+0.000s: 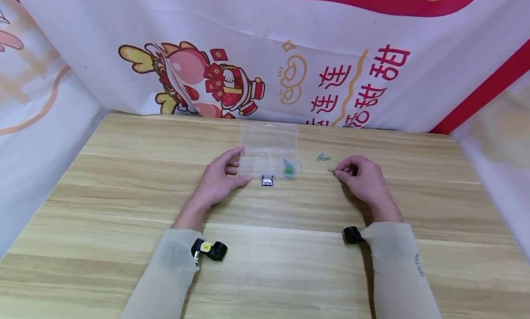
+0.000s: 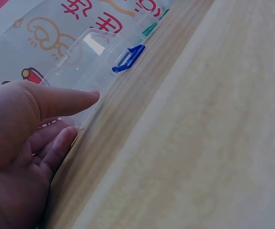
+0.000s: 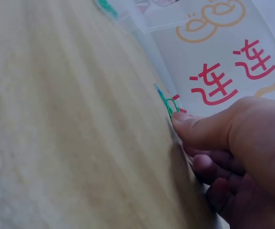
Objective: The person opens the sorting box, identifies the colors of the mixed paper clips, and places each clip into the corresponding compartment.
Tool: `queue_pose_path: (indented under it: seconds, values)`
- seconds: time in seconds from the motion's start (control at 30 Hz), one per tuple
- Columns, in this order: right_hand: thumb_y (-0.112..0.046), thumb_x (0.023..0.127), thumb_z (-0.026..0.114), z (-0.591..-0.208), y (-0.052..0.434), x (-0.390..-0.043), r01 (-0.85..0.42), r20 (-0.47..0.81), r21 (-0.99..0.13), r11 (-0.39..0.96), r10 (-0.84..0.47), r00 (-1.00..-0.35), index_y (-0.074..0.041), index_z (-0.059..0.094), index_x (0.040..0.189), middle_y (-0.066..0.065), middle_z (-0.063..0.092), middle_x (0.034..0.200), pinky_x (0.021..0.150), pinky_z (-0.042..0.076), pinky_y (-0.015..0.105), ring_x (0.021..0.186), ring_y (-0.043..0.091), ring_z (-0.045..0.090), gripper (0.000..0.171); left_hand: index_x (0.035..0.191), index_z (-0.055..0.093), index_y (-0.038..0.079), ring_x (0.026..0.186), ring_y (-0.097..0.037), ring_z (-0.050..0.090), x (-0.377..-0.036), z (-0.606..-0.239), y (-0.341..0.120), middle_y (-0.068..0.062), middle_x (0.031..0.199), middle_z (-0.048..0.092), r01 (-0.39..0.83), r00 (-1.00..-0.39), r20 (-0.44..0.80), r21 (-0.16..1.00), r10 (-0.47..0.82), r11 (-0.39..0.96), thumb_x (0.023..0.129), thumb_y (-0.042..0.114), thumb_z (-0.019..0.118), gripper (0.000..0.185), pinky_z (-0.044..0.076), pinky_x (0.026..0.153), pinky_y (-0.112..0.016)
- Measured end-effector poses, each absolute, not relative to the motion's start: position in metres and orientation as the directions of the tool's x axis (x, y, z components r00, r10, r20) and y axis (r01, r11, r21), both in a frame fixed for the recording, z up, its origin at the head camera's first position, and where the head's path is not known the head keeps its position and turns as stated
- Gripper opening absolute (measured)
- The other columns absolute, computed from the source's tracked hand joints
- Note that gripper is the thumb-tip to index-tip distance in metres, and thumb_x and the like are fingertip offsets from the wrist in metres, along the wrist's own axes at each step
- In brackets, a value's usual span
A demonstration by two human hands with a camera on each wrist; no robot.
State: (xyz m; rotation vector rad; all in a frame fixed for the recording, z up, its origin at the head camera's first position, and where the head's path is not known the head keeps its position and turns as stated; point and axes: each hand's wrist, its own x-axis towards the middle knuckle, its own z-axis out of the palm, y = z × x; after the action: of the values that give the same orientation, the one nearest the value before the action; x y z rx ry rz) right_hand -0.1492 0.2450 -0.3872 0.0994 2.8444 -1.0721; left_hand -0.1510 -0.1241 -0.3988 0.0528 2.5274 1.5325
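A clear plastic compartment box lies on the table with its lid raised at the back. Green paper clips sit in its right compartment, and a blue latch sticks out in front. My left hand holds the box's left end, thumb along the front edge and index finger at the back corner. Right of the box, my right hand pinches a green paper clip between thumb and index finger, just above the tabletop. A blue paper clip and another green clip lie behind it.
The wood-grain table runs back to a white printed cloth hanging behind it. Similar cloth hangs on both sides. Each sleeve carries a black wrist camera, the left one and the right one.
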Motion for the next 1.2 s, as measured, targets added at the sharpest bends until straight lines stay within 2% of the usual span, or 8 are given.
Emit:
queue_pose_path:
  seconds: [0.17, 0.4, 0.63, 0.83, 1.07, 1.2]
  values:
    - [-0.022, 0.108, 0.067, -0.382, 0.248, -0.147, 0.097, -0.134, -0.692, 0.715, 0.005, -0.991, -0.008, 0.071, 0.116, 0.014, 0.067, 0.114, 0.086, 0.047, 0.036, 0.103, 0.028, 0.056, 0.017, 0.163, 0.048, 0.026, 0.124, -0.033, 0.059, -0.151, -0.399, -0.123, -0.015, 0.141, 0.061, -0.058, -0.982, -0.133, 0.884, 0.131, 0.463, 0.093, 0.013, 0.084, 0.079, 0.051, 0.112, -0.05]
    - [-0.032, 0.108, 0.067, -0.369, 0.251, -0.145, 0.192, -0.218, -0.797, 0.573, 0.023, -0.976, -0.013, 0.069, 0.127, 0.009, 0.064, 0.122, 0.082, 0.054, 0.032, 0.104, 0.024, 0.056, 0.027, 0.162, 0.049, 0.027, 0.124, -0.033, 0.059, -0.152, -0.399, -0.123, -0.016, 0.141, 0.06, -0.048, -0.982, -0.128, 0.878, 0.137, 0.476, 0.094, 0.014, 0.084, 0.079, 0.051, 0.112, -0.05]
    - [-0.034, 0.106, 0.069, -0.36, 0.249, -0.146, 0.142, -0.151, -0.843, 0.518, 0.025, -0.988, -0.009, 0.07, 0.129, 0.005, 0.067, 0.123, 0.089, 0.053, 0.027, 0.108, 0.015, 0.058, 0.034, 0.163, 0.048, 0.027, 0.125, -0.033, 0.058, -0.153, -0.398, -0.122, -0.015, 0.142, 0.059, -0.051, -0.981, -0.134, 0.877, 0.142, 0.478, 0.094, 0.015, 0.084, 0.078, 0.05, 0.113, -0.05]
    - [-0.033, 0.107, 0.069, -0.361, 0.228, -0.149, 0.114, -0.149, -0.839, 0.531, -0.025, -0.988, -0.011, 0.071, 0.126, 0.004, 0.067, 0.12, 0.083, 0.053, 0.026, 0.104, 0.018, 0.059, 0.029, 0.164, 0.047, 0.027, 0.124, -0.033, 0.058, -0.152, -0.398, -0.122, -0.015, 0.141, 0.059, -0.048, -0.981, -0.133, 0.873, 0.142, 0.486, 0.095, 0.015, 0.083, 0.079, 0.05, 0.113, -0.05]
    - [-0.021, 0.104, 0.072, -0.376, 0.194, -0.152, 0.108, -0.171, -0.878, 0.467, -0.095, -0.981, -0.008, 0.073, 0.119, 0.009, 0.068, 0.109, 0.066, 0.056, 0.027, 0.085, 0.021, 0.06, 0.02, 0.165, 0.046, 0.028, 0.123, -0.033, 0.058, -0.153, -0.4, -0.123, -0.015, 0.139, 0.059, -0.035, -0.981, -0.125, 0.868, 0.148, 0.496, 0.096, 0.016, 0.082, 0.079, 0.05, 0.111, -0.05]
    - [-0.018, 0.103, 0.073, -0.385, 0.182, -0.152, 0.089, -0.155, -0.876, 0.475, -0.102, -0.983, -0.008, 0.074, 0.115, 0.009, 0.069, 0.106, 0.064, 0.054, 0.026, 0.085, 0.021, 0.059, 0.015, 0.165, 0.045, 0.029, 0.121, -0.032, 0.057, -0.153, -0.401, -0.123, -0.015, 0.139, 0.059, -0.036, -0.981, -0.128, 0.863, 0.149, 0.503, 0.096, 0.017, 0.082, 0.079, 0.05, 0.11, -0.049]
